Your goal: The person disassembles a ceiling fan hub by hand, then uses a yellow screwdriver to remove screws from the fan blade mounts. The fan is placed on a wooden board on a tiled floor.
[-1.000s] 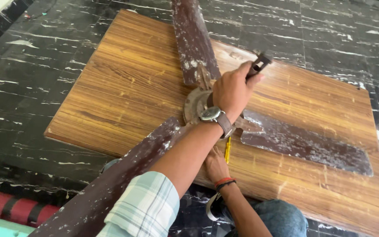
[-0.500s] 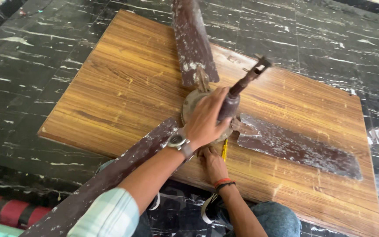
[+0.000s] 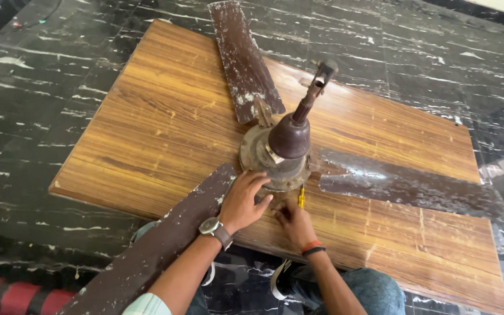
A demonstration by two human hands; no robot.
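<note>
Now pinching a yellow screwdriver [image 3: 301, 197] at six o'clock of the fan motor [image 3: 276, 158], right hand [image 3: 294, 220] may slip; left hand [image 3: 241, 201] flat, holding nothing.

We see a wood-grain tabletop [image 3: 147, 122] lying flat on a black marble floor [image 3: 36, 87] with white veining. On the tabletop, centre frame, rests an old brown ceiling fan [image 3: 281, 149], its three scuffed blades spread outward.
</note>
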